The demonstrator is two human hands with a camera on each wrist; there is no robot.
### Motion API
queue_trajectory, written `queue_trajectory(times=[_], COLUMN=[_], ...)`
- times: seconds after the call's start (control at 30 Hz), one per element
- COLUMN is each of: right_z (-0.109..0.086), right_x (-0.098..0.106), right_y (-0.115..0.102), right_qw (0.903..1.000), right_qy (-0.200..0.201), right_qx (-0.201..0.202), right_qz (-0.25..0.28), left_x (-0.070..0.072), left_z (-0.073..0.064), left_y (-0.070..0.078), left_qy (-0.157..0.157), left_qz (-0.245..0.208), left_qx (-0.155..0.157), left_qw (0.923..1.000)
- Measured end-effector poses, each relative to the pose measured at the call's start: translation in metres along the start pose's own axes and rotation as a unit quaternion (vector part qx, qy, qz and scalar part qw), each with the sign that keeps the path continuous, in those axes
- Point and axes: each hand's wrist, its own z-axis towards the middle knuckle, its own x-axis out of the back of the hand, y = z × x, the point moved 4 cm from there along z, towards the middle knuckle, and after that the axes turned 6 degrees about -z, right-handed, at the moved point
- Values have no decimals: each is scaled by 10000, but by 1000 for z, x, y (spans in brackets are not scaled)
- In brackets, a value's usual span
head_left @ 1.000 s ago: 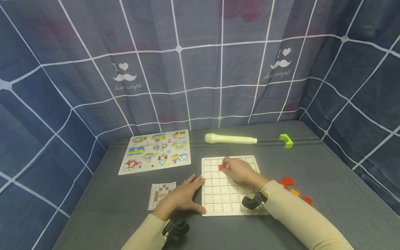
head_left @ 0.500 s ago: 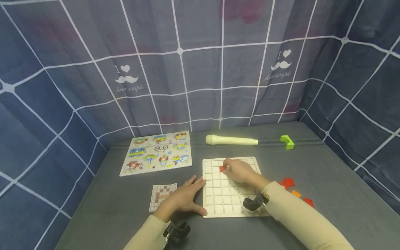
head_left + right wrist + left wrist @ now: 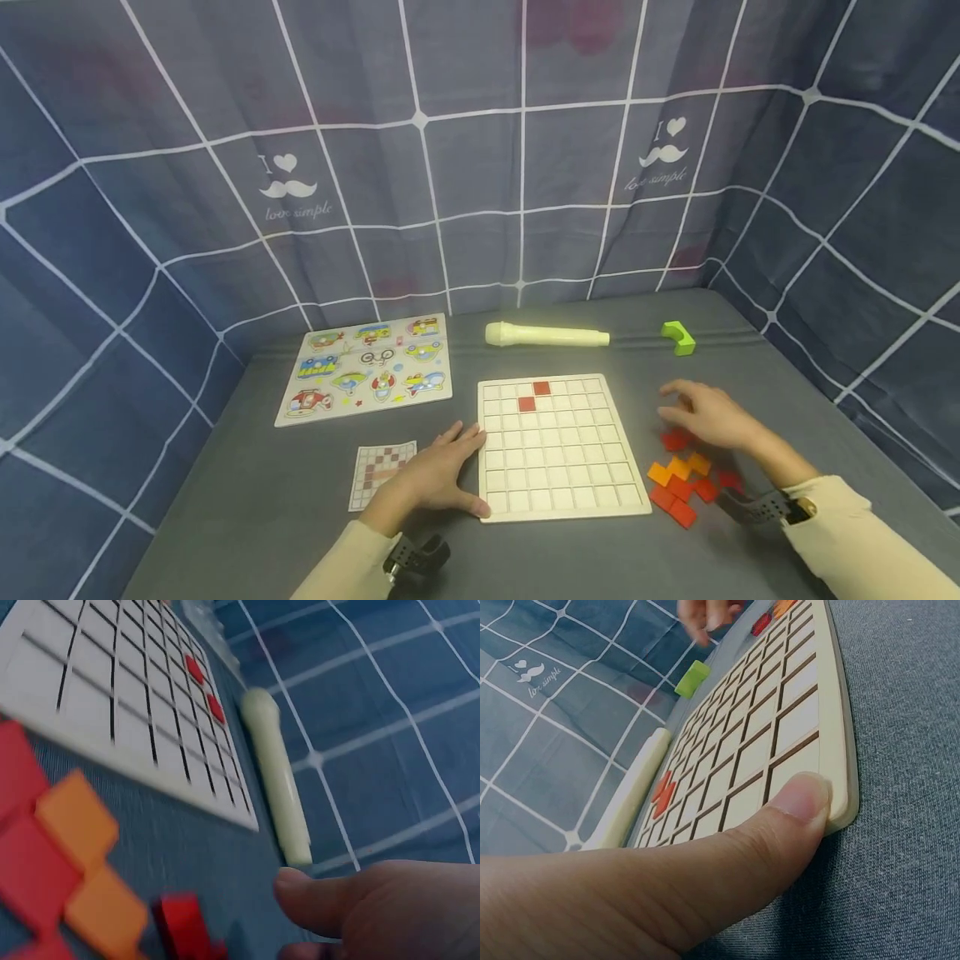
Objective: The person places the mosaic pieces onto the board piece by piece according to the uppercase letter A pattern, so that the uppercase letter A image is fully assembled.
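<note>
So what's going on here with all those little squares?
A person's left hand rests against the left edge of a grid board. The right hand hovers by the loose tiles, red and orange, lying to the right of the board; I can't see it holding one. Two red tiles sit in the board's squares, diagonal to each other. Beside the left hand lies a small card with a pattern of squares on it.
</note>
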Motion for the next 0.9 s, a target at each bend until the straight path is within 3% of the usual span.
queue_trajectory(times=[0.23, 0.5, 0.9], right_z=[-30, -33, -33], right_x=[1, -6, -12], right_y=[34, 34, 38], right_qw=[9992, 10000, 9999], right_qy=[-235, -2, 83], right_qx=[-282, -39, -7], right_qz=[-154, -6, -90], left_x=[0, -1, 1], left_z=[0, 0, 0], left_y=[-2, 0, 1], left_qy=[54, 53, 97], left_qz=[74, 63, 84], left_qx=[-46, -45, -13], left_qw=[9999, 10000, 9999])
